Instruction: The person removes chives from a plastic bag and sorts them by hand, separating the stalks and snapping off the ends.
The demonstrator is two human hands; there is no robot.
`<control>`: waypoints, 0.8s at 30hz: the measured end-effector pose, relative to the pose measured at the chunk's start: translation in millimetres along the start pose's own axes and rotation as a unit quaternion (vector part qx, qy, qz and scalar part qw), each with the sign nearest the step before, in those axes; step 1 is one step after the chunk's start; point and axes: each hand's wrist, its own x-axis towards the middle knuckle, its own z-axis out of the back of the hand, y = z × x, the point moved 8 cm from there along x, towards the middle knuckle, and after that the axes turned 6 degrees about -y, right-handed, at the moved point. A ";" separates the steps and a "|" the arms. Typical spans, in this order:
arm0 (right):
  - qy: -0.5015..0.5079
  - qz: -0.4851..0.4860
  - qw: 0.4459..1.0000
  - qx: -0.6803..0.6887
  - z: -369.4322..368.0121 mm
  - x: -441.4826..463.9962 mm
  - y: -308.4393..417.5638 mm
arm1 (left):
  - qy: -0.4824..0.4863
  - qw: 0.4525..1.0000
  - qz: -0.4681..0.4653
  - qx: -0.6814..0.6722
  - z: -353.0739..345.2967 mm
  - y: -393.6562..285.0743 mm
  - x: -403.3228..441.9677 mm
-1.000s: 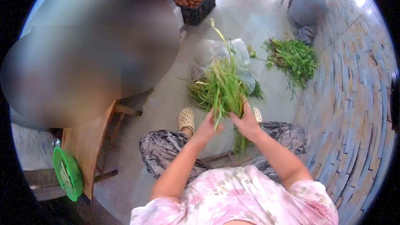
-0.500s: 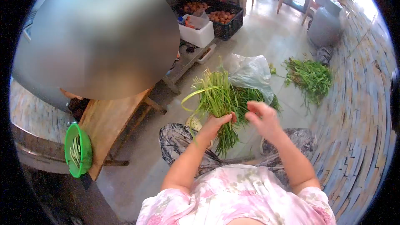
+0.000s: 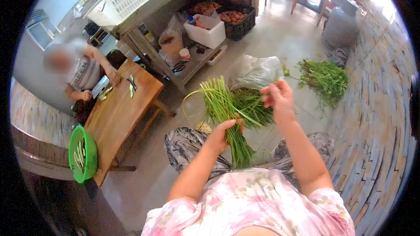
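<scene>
A bunch of long green stalks (image 3: 218, 100) is gripped near its middle by my left hand (image 3: 223, 134), its leafy ends hanging down toward my lap. To the right of the bunch, my right hand (image 3: 280, 100) is raised with its fingers curled together; what they hold, if anything, is too small to name. Beneath and between my hands more greens (image 3: 251, 105) lie on the floor, partly under a clear plastic bag (image 3: 256, 72). A separate pile of leafy greens (image 3: 326, 78) rests farther right on the floor.
At the left, another person (image 3: 83, 67) cuts vegetables at a wooden bench (image 3: 127, 118). A green basket (image 3: 83, 154) holds pale strips at its near end. Shelves (image 3: 188, 70) bear a white box (image 3: 205, 32) and a black crate (image 3: 240, 28). A gas cylinder (image 3: 341, 24) stands back right.
Since a second ago, my right hand has left the bunch and risen to its right. My left hand still holds the stalks. The view has shifted, showing the other person and more of the shelves.
</scene>
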 end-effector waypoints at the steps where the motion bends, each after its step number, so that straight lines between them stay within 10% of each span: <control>1: -0.015 -0.002 1.000 0.013 13.4 0.8 1.6 | -0.016 1.000 -0.012 -0.003 3.3 -4.8 -1.0; 13: -0.357 0.077 0.931 -0.003 249.8 -7.5 -40.8 | 0.027 0.980 -0.176 -0.085 35.5 -91.2 -15.0; 17: -0.114 -0.225 0.935 -0.250 213.0 -29.2 -151.4 | 0.027 0.983 -0.178 -0.025 30.3 -94.1 -20.8; 19: 0.060 -0.198 0.867 -0.452 175.1 -34.3 -175.2 | 0.042 0.987 -0.152 0.010 19.6 -81.0 -22.9; 21: 0.107 0.070 0.863 -0.489 99.0 -31.8 -113.3 | 0.065 0.991 -0.107 0.045 10.1 -63.3 -23.2; 24: 0.131 0.053 0.938 -0.317 21.2 -18.2 -58.4 | 0.066 0.987 -0.076 0.123 -11.1 -42.7 -28.0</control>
